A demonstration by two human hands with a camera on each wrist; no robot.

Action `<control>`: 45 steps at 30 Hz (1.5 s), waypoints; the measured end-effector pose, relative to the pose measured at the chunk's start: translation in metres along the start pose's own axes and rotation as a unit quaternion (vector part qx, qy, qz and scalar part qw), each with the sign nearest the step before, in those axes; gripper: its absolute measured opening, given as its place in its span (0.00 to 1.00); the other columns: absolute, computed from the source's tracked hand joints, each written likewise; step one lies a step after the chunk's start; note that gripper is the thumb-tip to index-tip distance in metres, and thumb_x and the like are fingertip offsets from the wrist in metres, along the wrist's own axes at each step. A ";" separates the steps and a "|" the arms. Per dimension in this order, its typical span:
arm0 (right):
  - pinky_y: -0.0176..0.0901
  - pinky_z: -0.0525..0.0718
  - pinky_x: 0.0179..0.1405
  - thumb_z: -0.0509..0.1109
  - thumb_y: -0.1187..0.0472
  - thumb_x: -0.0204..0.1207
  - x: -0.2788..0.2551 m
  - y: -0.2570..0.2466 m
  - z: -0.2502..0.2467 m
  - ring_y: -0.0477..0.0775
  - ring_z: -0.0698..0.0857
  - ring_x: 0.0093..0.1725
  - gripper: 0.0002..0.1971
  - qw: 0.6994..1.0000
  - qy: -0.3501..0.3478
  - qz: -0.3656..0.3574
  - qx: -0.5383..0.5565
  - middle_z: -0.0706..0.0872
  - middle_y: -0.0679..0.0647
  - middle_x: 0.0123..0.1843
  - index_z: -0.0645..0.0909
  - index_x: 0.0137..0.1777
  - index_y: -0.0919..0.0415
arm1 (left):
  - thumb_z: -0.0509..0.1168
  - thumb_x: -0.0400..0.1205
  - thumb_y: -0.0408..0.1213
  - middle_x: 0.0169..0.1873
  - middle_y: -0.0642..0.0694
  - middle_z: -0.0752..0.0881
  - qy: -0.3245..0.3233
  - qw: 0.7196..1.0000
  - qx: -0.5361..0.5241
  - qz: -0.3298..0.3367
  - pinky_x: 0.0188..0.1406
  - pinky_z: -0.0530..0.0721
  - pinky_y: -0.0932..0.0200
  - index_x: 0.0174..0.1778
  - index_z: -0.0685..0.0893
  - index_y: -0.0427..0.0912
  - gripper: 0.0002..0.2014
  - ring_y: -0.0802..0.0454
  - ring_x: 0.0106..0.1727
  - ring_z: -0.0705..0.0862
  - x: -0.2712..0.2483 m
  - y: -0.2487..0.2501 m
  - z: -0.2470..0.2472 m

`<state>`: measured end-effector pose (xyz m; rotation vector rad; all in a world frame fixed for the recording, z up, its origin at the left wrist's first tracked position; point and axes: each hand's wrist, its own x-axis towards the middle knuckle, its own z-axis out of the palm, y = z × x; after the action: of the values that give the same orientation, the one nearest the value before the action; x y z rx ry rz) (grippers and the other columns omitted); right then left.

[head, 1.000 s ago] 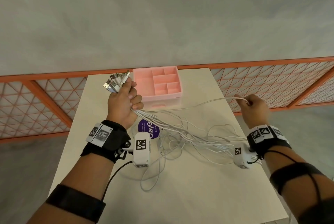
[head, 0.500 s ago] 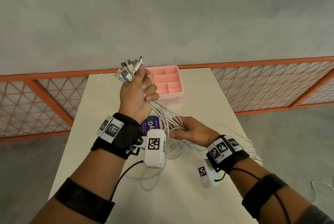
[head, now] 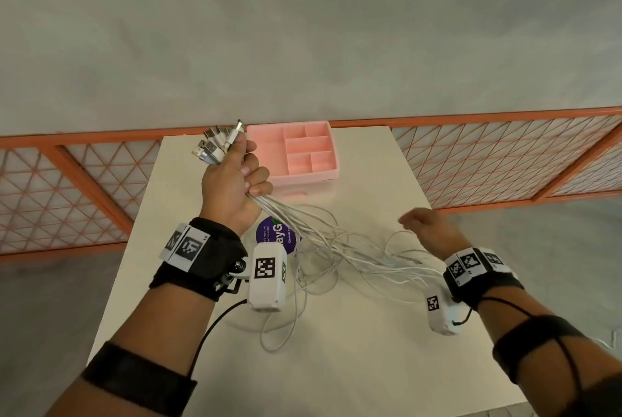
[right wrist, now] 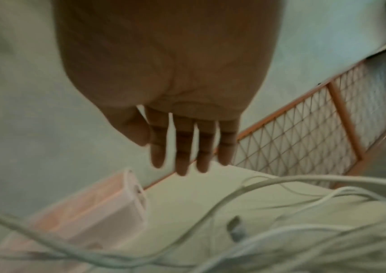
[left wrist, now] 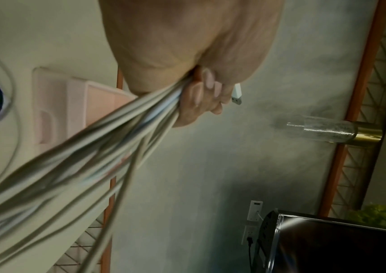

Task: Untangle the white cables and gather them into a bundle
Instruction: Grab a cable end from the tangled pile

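My left hand (head: 235,184) is raised over the table's left part and grips several white cables (head: 323,238) in a fist, their metal plug ends (head: 215,145) sticking out above the thumb. In the left wrist view the cables (left wrist: 89,158) run out of the curled fingers (left wrist: 201,96) down to the left. The strands fan out to the right and lie in loose loops on the table (head: 336,366). My right hand (head: 425,226) hovers at the table's right edge with straight fingers (right wrist: 182,147), holding nothing, above the loose cable ends (right wrist: 281,184).
A pink compartment tray (head: 296,150) stands at the table's far edge, just behind my left hand. A purple round sticker (head: 276,234) lies under the cables. An orange mesh railing (head: 505,157) runs behind the table. The near part of the table holds one cable loop.
My right hand let go of the cables near my left wrist and swung out to the right edge, fingers now straight. The strands spread to the right again. My left hand kept its grip.
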<state>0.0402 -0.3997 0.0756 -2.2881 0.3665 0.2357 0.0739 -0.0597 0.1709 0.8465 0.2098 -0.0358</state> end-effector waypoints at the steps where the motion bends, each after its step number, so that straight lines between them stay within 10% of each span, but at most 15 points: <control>1: 0.45 0.77 0.52 0.66 0.54 0.81 0.000 0.008 0.000 0.58 0.86 0.55 0.11 0.996 -0.008 0.029 -0.089 0.89 0.54 0.51 0.86 0.55 0.58 | 0.63 0.88 0.47 0.21 0.53 0.65 -0.001 1.000 0.005 -0.006 0.16 0.61 0.67 0.40 0.80 0.43 0.15 0.60 0.18 0.60 0.000 -0.001 -0.003; 5: 0.44 0.78 0.61 0.67 0.49 0.83 -0.011 0.024 0.020 0.58 0.83 0.64 0.19 0.946 -0.125 0.105 -0.279 0.85 0.57 0.65 0.83 0.64 0.63 | 0.63 0.88 0.46 0.21 0.53 0.65 -0.021 0.998 0.042 -0.040 0.15 0.60 0.67 0.40 0.81 0.43 0.14 0.60 0.18 0.60 -0.003 -0.005 -0.014; 10: 0.38 0.78 0.57 0.69 0.62 0.79 -0.016 0.042 0.044 0.56 0.83 0.64 0.13 0.942 -0.095 0.111 -0.302 0.85 0.55 0.64 0.84 0.62 0.60 | 0.62 0.88 0.45 0.20 0.53 0.65 -0.023 0.994 0.079 -0.077 0.15 0.59 0.68 0.41 0.80 0.42 0.13 0.61 0.17 0.60 -0.010 -0.011 -0.028; 17: 0.40 0.81 0.43 0.63 0.72 0.73 -0.012 0.028 0.042 0.56 0.84 0.46 0.14 0.979 -0.022 0.076 -0.187 0.88 0.56 0.50 0.84 0.46 0.54 | 0.62 0.89 0.45 0.20 0.53 0.65 -0.009 0.990 0.104 -0.093 0.15 0.59 0.67 0.41 0.80 0.41 0.14 0.61 0.17 0.60 -0.010 -0.021 -0.034; 22: 0.44 0.85 0.26 0.59 0.60 0.84 -0.004 -0.010 0.044 0.59 0.89 0.42 0.13 0.993 -0.077 0.083 0.024 0.84 0.57 0.55 0.82 0.60 0.63 | 0.63 0.89 0.43 0.20 0.52 0.65 -0.015 0.979 0.157 -0.130 0.14 0.59 0.68 0.41 0.80 0.40 0.13 0.60 0.17 0.60 -0.008 -0.038 -0.034; 29: 0.45 0.81 0.44 0.60 0.68 0.82 0.005 -0.020 0.029 0.58 0.87 0.51 0.13 0.981 0.176 0.035 -0.078 0.88 0.54 0.54 0.86 0.56 0.56 | 0.67 0.86 0.43 0.21 0.51 0.65 -0.075 0.907 0.286 -0.300 0.14 0.57 0.68 0.39 0.81 0.40 0.12 0.60 0.17 0.60 -0.020 -0.051 -0.058; 38: 0.47 0.84 0.42 0.65 0.65 0.80 0.019 -0.028 -0.021 0.53 0.84 0.41 0.12 0.942 0.320 0.008 0.105 0.89 0.54 0.50 0.84 0.60 0.57 | 0.65 0.87 0.43 0.20 0.52 0.64 -0.016 0.907 0.301 -0.295 0.14 0.56 0.68 0.39 0.80 0.38 0.14 0.59 0.18 0.58 -0.018 -0.058 -0.081; 45: 0.42 0.91 0.42 0.71 0.63 0.78 0.022 -0.083 -0.070 0.46 0.88 0.39 0.07 0.814 0.428 -0.068 0.387 0.90 0.53 0.47 0.87 0.54 0.62 | 0.66 0.87 0.43 0.20 0.52 0.64 -0.009 0.911 0.310 -0.272 0.14 0.57 0.69 0.40 0.80 0.38 0.14 0.59 0.17 0.59 -0.014 -0.061 -0.076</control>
<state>0.0923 -0.4013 0.1734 -1.4551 0.6013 -0.9052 0.0406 -0.0445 0.0794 1.3992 0.4250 -0.6649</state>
